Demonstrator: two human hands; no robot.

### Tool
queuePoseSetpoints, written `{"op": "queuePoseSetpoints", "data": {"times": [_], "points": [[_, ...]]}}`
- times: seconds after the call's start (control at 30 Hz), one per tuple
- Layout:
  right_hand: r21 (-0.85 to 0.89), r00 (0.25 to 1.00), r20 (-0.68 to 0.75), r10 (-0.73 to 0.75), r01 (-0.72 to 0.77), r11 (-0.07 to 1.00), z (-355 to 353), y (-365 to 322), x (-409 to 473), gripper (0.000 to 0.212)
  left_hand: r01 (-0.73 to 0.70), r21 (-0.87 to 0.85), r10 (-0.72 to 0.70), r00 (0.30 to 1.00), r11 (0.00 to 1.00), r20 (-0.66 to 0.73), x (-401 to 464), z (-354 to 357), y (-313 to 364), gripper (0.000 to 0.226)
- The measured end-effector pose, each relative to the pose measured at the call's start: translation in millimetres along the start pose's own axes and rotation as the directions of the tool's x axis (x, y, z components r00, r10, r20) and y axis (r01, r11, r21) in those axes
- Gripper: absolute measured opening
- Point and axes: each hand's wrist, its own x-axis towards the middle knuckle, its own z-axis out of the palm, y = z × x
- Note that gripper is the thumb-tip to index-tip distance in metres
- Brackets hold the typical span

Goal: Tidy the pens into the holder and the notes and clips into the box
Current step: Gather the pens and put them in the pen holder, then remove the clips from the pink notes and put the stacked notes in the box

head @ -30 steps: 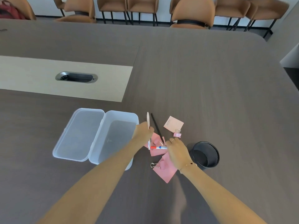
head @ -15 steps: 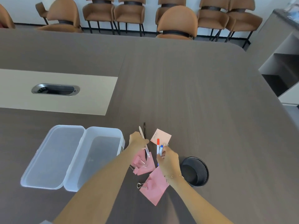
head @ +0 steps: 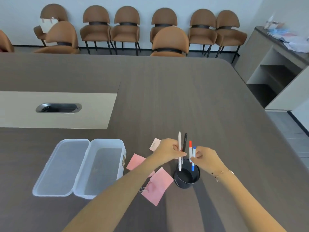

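Left hand [head: 168,150]: grip closed on white pen [head: 179,150] and black pen [head: 184,142], both near upright. Right hand [head: 207,159]: grip pinching red-capped marker [head: 190,150] and blue-capped marker [head: 193,158]. Holder [head: 187,177] directly below both grips; tips at its mouth.

Do well: keep pens vertical, lower tips past rim, release once inside; one hand at a time so light holder not tipped.

Holder: round, black, dark hollow. Pens: slim, smooth plastic. Pink notes [head: 158,185], thin and flat, on desk [head: 184,101] left of grips; wire-handled clip [head: 143,190] at one note's edge. Clear plastic box [head: 102,166] further left, lid open.

left hand [head: 168,150] pinched closed, right hand [head: 206,158] likewise — forearms converging
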Motion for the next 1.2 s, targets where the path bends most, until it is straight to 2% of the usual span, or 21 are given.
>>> {"op": "queuePoseSetpoints", "data": {"times": [0.17,0.23,0.3,0.4,0.53,0.6,0.67,0.73,0.87,1.03,1.1,1.2], "points": [[0.001,0.997,-0.014,0.071,-0.071,0.997,23,28,-10,0.004,0.017,0.090,-0.019,1.000,0.996,0.023,-4,48,-22,0.024],[-0.003,0.998,0.000,0.064,-0.064,0.998,29,35,-12,0.004,0.022,0.071,-0.026,0.999,0.997,0.048,-9,54,-27,0.018],[0.045,0.998,0.002,0.063,-0.064,0.997,29,39,-16,0.004,0.027,0.035,-0.028,0.999,0.999,0.036,-12,51,-31,0.017],[0.108,0.997,-0.022,0.080,-0.077,0.991,20,42,-20,0.021,0.010,0.047,-0.011,1.000,0.999,0.012,-15,33,-32,0.025],[0.135,0.993,-0.104,0.059,-0.044,0.990,1,36,-18,0.025,0.071,0.038,-0.072,0.997,0.997,0.004,-19,0,-40,0.034],[0.117,0.989,-0.146,0.025,-0.008,0.993,-5,27,-13,0.024,0.118,-0.016,-0.119,0.992,0.993,-0.050,-23,-14,-48,0.029],[0.096,0.984,-0.179,-0.019,0.037,0.995,-6,15,-4,0.024,0.174,-0.065,-0.183,0.968,0.983,-0.175,-27,-25,-61,0.024],[0.068,0.978,-0.201,-0.056,0.071,0.995,-3,4,6,0.027,0.231,-0.003,-0.223,0.933,0.973,-0.284,-29,-33,-78,0.026],[-0.024,0.990,-0.128,-0.066,0.064,0.998,12,-5,25,0.031,0.362,0.140,-0.313,0.907,0.922,-0.282,-34,-39,-112,0.031],[-0.104,0.978,-0.109,-0.181,0.169,0.980,22,-30,60,0.026,0.439,0.357,-0.366,0.895,0.825,-0.256,-28,-40,-132,0.032],[-0.189,0.978,-0.017,-0.209,0.202,0.961,35,-44,84,0.027,0.463,0.409,-0.378,0.884,0.787,-0.274,-22,-38,-135,0.034],[-0.338,0.977,0.145,-0.159,0.200,0.920,66,-61,117,0.030,0.502,0.469,-0.377,0.862,0.727,-0.338,-11,-32,-143,0.038]]}}
